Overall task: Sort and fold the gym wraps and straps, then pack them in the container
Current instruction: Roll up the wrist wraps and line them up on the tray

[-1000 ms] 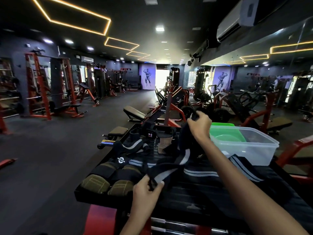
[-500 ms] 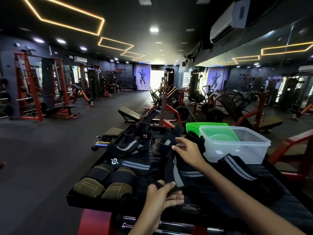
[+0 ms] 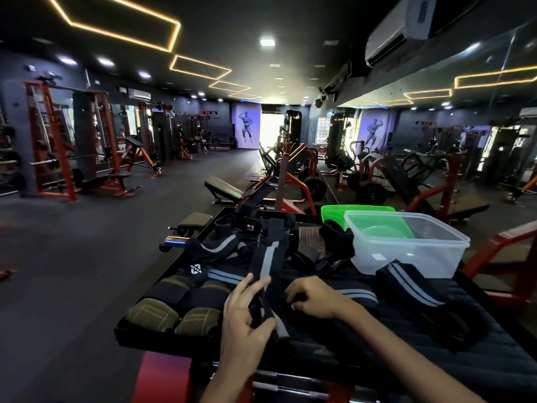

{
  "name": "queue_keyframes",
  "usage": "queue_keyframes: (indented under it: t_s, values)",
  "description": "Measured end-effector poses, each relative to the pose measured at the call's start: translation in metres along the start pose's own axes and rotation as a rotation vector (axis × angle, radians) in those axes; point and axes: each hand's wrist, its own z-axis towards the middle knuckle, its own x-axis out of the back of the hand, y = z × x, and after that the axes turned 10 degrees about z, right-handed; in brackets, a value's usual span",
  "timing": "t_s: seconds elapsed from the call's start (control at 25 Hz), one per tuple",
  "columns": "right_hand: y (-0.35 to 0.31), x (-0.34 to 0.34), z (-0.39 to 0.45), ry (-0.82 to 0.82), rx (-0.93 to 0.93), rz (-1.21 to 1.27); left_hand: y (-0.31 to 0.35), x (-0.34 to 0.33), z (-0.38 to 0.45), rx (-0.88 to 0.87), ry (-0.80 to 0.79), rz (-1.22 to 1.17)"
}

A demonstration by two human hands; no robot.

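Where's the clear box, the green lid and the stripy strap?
clear box (image 3: pixel 406 254), head view, front wall.
green lid (image 3: pixel 334 212), head view, left corner.
stripy strap (image 3: pixel 266 261), head view, grey stripe.

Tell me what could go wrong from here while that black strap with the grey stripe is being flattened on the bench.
1. The black strap with the grey stripe stretches over the heap of other black wraps; folding it may drag some along.
2. The left hand pinches only its near end, and the right hand rests beside it, so the fold may skew.
3. The clear plastic container looks to sit near the pad's edge; a tug might nudge it.
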Motion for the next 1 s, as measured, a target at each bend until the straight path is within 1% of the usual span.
queue_keyframes:
  t_s: [0.04,0.08,0.16,0.2,0.24,0.28,0.32,0.36,0.44,0.52,0.6,0.64,0.68,0.72,0.76,0.8,0.84,0.88,0.96,1.0]
  values:
    - [-0.002,0.003,0.0,0.088,0.03,0.021,-0.006,-0.002,0.002,0.038,0.032,-0.075]
    - [-0.003,0.003,-0.001,0.103,0.092,0.057,-0.009,-0.003,0.003,0.1,0.074,-0.15]
    - [-0.012,-0.002,-0.004,-0.014,0.202,0.157,-0.012,-0.005,0.007,0.243,0.142,-0.284]
    - [-0.015,-0.009,-0.006,-0.042,0.231,0.197,-0.011,-0.006,0.009,0.289,0.131,-0.333]
    - [-0.015,-0.014,-0.007,-0.022,0.242,0.242,-0.007,-0.005,0.011,0.332,0.087,-0.38]
    - [-0.015,-0.015,-0.008,0.022,0.215,0.304,-0.001,-0.003,0.012,0.368,0.022,-0.411]
    - [-0.012,-0.012,-0.008,0.047,0.182,0.342,0.003,-0.001,0.012,0.37,-0.054,-0.426]
    - [-0.012,-0.006,-0.01,0.055,0.171,0.338,0.005,0.002,0.012,0.335,-0.124,-0.421]
    - [-0.01,0.006,-0.017,0.016,0.166,0.222,0.0,0.001,0.013,0.248,-0.246,-0.361]
    - [-0.008,0.015,-0.024,-0.026,0.114,0.105,-0.007,-0.004,0.015,0.22,-0.327,-0.281]
    - [-0.008,0.017,-0.03,-0.076,0.067,0.121,-0.012,-0.01,0.02,0.258,-0.274,-0.218]
    - [-0.01,0.019,-0.035,-0.102,0.06,0.206,-0.013,-0.013,0.023,0.27,-0.229,-0.203]
    - [-0.013,0.02,-0.039,-0.121,0.067,0.371,-0.015,-0.014,0.025,0.281,-0.205,-0.212]
    - [-0.016,0.021,-0.043,-0.099,0.07,0.575,-0.017,-0.014,0.027,0.293,-0.201,-0.246]
    - [-0.02,0.023,-0.047,-0.034,0.07,0.776,-0.021,-0.014,0.029,0.307,-0.215,-0.286]
    - [-0.023,0.024,-0.049,0.072,0.052,0.931,-0.022,-0.014,0.03,0.31,-0.245,-0.321]
    - [-0.024,0.026,-0.05,0.169,0.052,1.035,-0.022,-0.013,0.029,0.309,-0.27,-0.318]
    - [-0.027,0.026,-0.052,0.229,0.058,1.039,-0.022,-0.013,0.027,0.303,-0.285,-0.29]
    - [-0.031,0.021,-0.056,0.262,0.067,0.927,-0.024,-0.013,0.025,0.311,-0.271,-0.241]
    - [-0.033,0.018,-0.059,0.272,0.067,0.911,-0.024,-0.013,0.025,0.323,-0.248,-0.252]
